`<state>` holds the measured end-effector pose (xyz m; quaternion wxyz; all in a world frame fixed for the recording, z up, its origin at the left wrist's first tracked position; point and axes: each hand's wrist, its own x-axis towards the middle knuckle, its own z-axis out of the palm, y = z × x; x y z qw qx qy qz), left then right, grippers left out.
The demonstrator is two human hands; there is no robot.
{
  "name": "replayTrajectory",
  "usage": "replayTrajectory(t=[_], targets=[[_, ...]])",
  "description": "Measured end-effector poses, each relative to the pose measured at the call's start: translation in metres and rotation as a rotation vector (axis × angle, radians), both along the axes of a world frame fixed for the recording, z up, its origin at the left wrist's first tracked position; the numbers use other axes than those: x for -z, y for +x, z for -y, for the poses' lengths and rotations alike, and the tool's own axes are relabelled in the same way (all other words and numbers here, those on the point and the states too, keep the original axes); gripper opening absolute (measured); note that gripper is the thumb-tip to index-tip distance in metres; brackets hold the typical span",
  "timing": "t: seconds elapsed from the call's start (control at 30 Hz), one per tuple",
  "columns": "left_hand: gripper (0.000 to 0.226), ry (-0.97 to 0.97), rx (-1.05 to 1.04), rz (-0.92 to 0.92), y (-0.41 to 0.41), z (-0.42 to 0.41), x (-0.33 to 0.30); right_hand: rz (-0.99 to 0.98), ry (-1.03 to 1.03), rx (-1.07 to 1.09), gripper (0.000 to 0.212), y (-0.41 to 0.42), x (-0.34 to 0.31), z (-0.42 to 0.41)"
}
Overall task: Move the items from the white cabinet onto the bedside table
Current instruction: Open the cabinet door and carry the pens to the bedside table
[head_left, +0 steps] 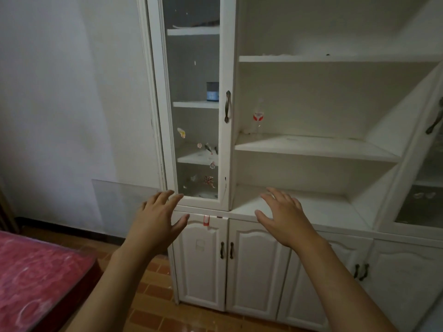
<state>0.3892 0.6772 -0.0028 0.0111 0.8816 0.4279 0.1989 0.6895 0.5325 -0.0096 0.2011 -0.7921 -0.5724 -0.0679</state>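
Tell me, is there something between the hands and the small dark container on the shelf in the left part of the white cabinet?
Yes. The dark container stands behind the closed glass door. Both the left hand and the right hand are open and empty, below it. The door handle is on its right edge; the door must open first.

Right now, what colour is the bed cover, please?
The bed cover is pinkish red, seen in the head view.

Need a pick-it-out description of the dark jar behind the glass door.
Find the white cabinet, then its tall glass door on the left. The dark cylindrical jar stands on the second shelf down, beside the door's handle. Nothing else shares that shelf.
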Motion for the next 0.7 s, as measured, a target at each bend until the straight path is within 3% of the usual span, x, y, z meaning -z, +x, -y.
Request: replayTrajectory(t=[0.2, 0.43, 0.7], targets=[[0.068, 0.02, 0.0, 0.002, 0.053, -0.052, 0.0, 0.02, 0.001, -0.014, 0.064, 0.05, -0.005, -0.052], [0.089, 0.059, -0.005, 0.026, 0.143, -0.116, -0.014, 0.046, -0.007, -0.062, 0.07, 0.135, -0.023, -0.129], [0.084, 0.065, -0.036, 0.036, 0.225, -0.165, -0.022, 0.085, -0.012, -0.191, 0.073, 0.221, -0.035, -0.216]])
